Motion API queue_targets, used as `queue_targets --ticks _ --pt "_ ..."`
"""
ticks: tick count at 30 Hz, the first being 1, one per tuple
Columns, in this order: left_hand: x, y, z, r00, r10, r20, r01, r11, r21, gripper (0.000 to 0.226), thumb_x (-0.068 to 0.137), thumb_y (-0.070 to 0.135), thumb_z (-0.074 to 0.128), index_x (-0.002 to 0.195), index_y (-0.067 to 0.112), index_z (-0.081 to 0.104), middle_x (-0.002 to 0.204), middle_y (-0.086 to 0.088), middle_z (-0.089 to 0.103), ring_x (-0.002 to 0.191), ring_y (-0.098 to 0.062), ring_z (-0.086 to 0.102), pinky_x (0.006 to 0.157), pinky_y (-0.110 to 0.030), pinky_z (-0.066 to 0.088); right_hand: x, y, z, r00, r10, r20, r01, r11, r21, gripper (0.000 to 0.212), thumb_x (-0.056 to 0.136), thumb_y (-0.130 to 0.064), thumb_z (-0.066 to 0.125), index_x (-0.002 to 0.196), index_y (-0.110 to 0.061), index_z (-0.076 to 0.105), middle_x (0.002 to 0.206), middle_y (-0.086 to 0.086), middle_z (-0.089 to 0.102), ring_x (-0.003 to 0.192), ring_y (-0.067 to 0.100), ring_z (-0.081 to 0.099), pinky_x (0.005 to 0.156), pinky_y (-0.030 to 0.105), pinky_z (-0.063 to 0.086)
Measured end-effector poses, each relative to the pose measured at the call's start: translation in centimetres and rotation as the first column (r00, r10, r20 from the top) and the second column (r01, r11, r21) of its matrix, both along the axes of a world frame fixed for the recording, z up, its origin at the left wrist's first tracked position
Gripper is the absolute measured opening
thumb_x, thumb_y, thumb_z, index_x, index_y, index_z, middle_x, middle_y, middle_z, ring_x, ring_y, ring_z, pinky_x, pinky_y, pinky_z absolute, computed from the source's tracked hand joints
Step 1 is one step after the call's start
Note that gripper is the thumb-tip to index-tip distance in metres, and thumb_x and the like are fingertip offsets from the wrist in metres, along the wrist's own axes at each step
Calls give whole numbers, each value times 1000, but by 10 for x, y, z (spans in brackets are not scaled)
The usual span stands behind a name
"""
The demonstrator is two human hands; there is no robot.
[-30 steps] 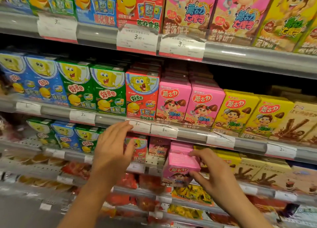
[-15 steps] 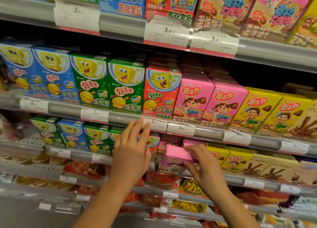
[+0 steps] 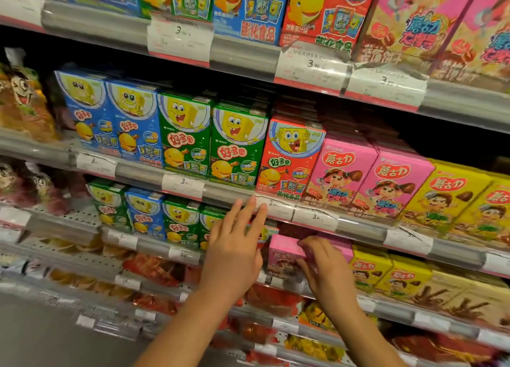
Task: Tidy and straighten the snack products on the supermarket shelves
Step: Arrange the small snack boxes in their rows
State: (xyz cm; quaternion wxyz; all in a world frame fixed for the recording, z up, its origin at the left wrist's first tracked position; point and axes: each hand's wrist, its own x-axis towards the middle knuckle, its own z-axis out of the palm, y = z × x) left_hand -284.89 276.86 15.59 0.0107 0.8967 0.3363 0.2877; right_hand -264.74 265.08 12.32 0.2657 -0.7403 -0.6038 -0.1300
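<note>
Two hands are seen: a pink box [image 3: 285, 252] is gripped by the right hand [image 3: 325, 267]; just left of it, the left hand [image 3: 234, 252] is held flat-fingered, holding nothing.

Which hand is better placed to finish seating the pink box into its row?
Right hand: its fingers already grip the pink box at the shelf front. The left hand is open, flat, over the neighbouring boxes.

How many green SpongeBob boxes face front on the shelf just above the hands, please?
2: left green box and right green box, side by side between the blue boxes and the red box. More may sit hidden behind.
</note>
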Motion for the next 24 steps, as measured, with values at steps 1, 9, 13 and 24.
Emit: queue_targets --ticks 1,9,13,24 --pt "0 0 0 1000 0 0 0 1000 3 93 81 26 72 161 21 25 168 -3 21 155 -28 17 115 -54 37 1 1 0 1000 5 -14 -5 1000 9 36 87 -19 78 118 -23 59 116 -4 63 95 23 64 75 37 54" --pt "2 -4 3 999 31 -32 -32 999 -14 94 82 29 74 161 20 23 168 -4 22 155 -29 20 116 -49 33 13 4 -1 999 -1 -53 3 999 35 34 87 -18 77 116 -24 60 112 -6 65 94 22 64 77 35 51" --pt "3 -6 4 999 38 -34 -38 999 -25 94 83 28 74 161 21 22 167 -3 22 154 -29 19 116 -47 32 22 4 -3 999 -29 -15 29 999 19 30 88 -25 77 115 -24 63 108 -6 67 93 22 61 78 36 46" --pt "5 -7 5 996 63 -63 -67 995 -69 97 84 30 71 163 26 15 168 0 17 155 -26 15 116 -50 34 21 8 -8 971 -176 164 193 977 -91 42 81 -26 77 121 -19 68 112 7 67 101 34 60 82 45 54"
